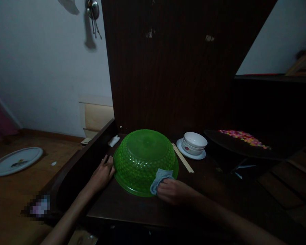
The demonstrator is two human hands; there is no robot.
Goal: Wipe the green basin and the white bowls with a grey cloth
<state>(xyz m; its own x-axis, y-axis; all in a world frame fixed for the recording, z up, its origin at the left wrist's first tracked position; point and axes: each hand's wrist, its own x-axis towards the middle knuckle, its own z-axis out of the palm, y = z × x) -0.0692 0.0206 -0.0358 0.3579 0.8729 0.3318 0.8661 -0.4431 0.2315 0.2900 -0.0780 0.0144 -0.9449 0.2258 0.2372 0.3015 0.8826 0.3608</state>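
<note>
A green plastic basin (142,156) lies upside down on a dark wooden table (211,183). My left hand (103,173) rests against the basin's left rim, fingers stretched out and lying flat on the table. My right hand (172,191) is closed on a small grey-blue cloth (159,178), which is pressed against the basin's near right side.
A pair of wooden chopsticks (183,158) lies right of the basin. Behind them white bowls (194,142) are stacked on a white plate. A dark tray with colourful bits (241,141) sits further right. A white crumpled paper (114,140) lies at the back left. A round tray (15,160) lies on the floor.
</note>
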